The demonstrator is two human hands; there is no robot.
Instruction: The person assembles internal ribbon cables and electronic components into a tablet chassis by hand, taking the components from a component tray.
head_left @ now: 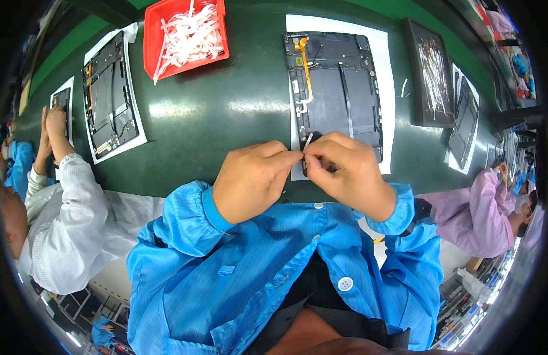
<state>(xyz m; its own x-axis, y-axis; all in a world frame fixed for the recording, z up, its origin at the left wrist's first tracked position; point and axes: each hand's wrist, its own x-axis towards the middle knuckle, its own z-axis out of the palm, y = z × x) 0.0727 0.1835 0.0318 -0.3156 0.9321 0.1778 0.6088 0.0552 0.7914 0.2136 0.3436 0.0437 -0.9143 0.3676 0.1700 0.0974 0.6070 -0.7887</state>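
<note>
A black tablet-like housing (327, 89) lies on a white sheet in front of me, with an orange flex cable (306, 71) along its left side. Over its near left corner my two hands meet, fingertips touching. My left hand (250, 176) is closed, thumb and forefinger pressed together. My right hand (348, 171) is pinched too, its fingers curled above the housing's near edge. A small pale strip (309, 141) sticks up by the joined fingertips; which hand grips it, I cannot tell. The fingers hide that corner.
A red bin (220, 50) of white and pink strips stands at the far left; a black tray (424, 106) of thin strips at the right. Similar housings lie left (111, 89) and right (463, 124). Co-workers sit on both sides, one in a white sleeve (78, 195), another in pink.
</note>
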